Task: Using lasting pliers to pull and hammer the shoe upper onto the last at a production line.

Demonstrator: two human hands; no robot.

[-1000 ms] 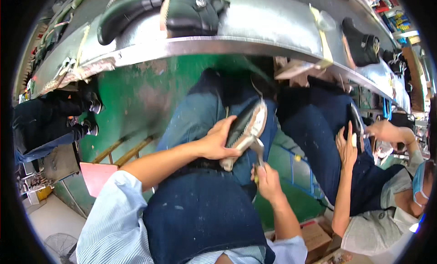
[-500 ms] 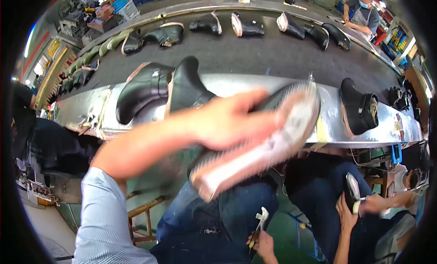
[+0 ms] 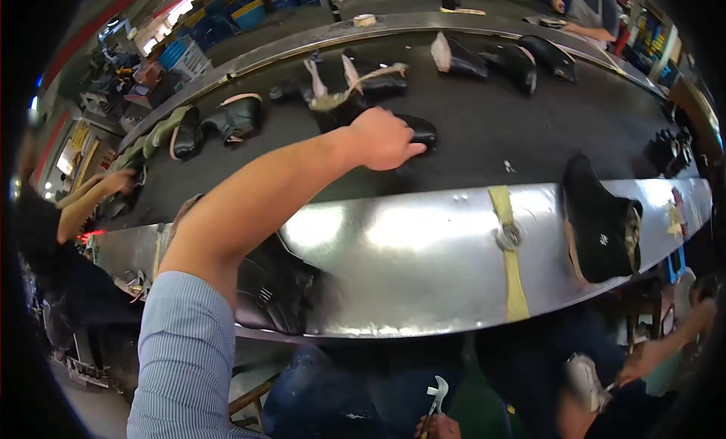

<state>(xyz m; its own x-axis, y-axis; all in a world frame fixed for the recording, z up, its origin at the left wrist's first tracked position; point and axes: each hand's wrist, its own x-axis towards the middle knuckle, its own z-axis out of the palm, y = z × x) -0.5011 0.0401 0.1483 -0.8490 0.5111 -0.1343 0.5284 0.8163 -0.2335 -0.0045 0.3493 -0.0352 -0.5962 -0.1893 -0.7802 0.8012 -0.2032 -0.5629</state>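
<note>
My left hand (image 3: 384, 140) reaches over the dark belt (image 3: 469, 148), its fingers curled round a black boot (image 3: 420, 130). The boot's toe points right, and my hand hides its middle. Behind it lie more black boots with pale linings (image 3: 378, 80), partly overlapping it in view. Low in the picture, my right hand (image 3: 442, 426) is closed round the handle of a claw hammer (image 3: 435, 397). Under my left forearm, black boots (image 3: 276, 284) stand on the metal ledge (image 3: 408, 265), partly hidden by the arm.
Another black boot (image 3: 601, 227) stands on the ledge at right. Yellow tape (image 3: 516, 291) crosses the ledge beside a small round metal object (image 3: 509, 236). Several boots (image 3: 514, 65) line the belt's far side. Co-workers sit left and right; one on the right holds a shoe (image 3: 586, 378).
My left hand has carried a boot, earlier held sole-up over my lap, forward onto the belt. The view has shifted. The hammer stays in my right hand.
</note>
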